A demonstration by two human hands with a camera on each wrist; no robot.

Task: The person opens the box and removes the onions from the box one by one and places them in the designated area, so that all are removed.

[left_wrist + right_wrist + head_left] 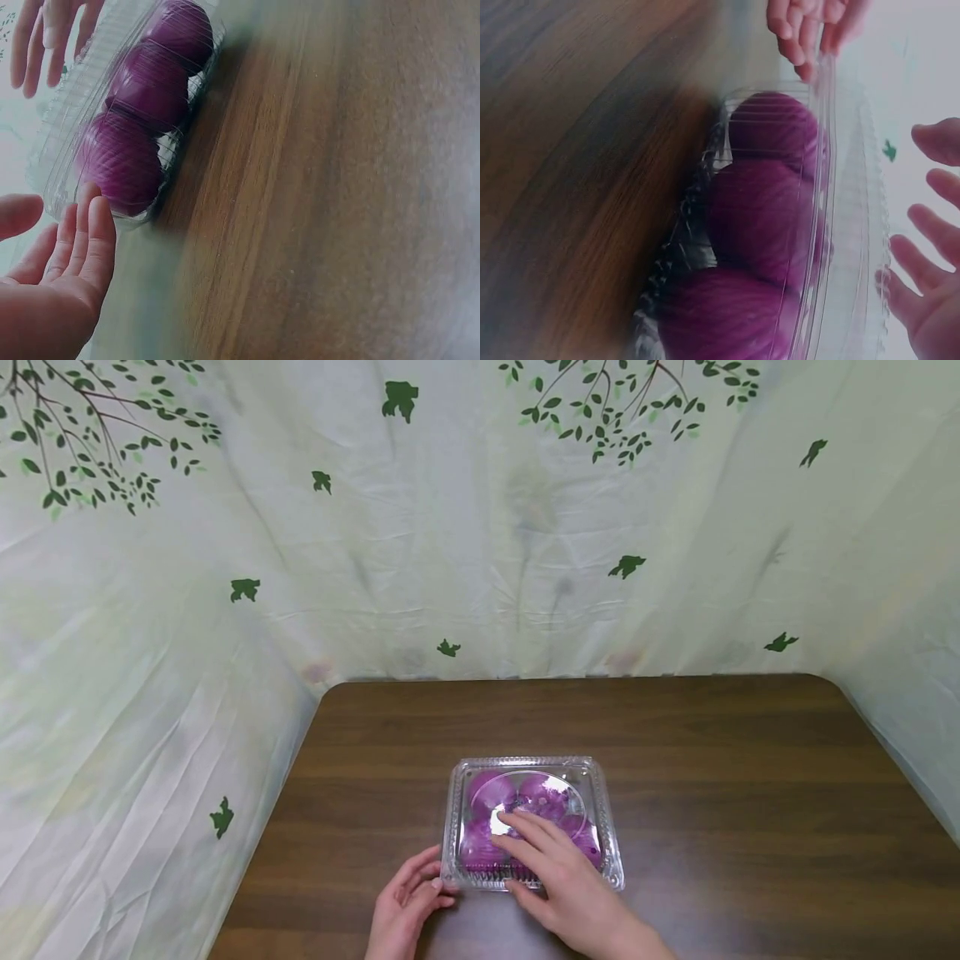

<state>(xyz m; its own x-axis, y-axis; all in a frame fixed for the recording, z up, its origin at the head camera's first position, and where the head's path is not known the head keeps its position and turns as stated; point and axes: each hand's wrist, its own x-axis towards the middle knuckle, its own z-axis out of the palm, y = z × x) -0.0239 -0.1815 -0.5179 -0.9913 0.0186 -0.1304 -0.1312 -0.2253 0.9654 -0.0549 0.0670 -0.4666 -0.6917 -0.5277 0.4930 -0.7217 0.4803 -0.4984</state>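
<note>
A clear plastic clamshell box (pixel 612 852), lid down, sits on the brown table. Inside it are several round purple balls (pixel 754 214) with fine ridges on their surface; three line the near side in both wrist views. My left hand (pixel 407 902) is beside the front left corner, its fingertips right at the box wall and its fingers extended in the left wrist view. Over the lid spreads my right hand (pixel 566 881), fingers apart and gripping nothing. In the right wrist view its fingertips (pixel 907 251) appear close above the lid.
The wood-grain table (pixel 750 793) extends behind the box and to both sides. A pale curtain (pixel 480 527) printed with green leaves and birds hangs along the table's back edge and sides.
</note>
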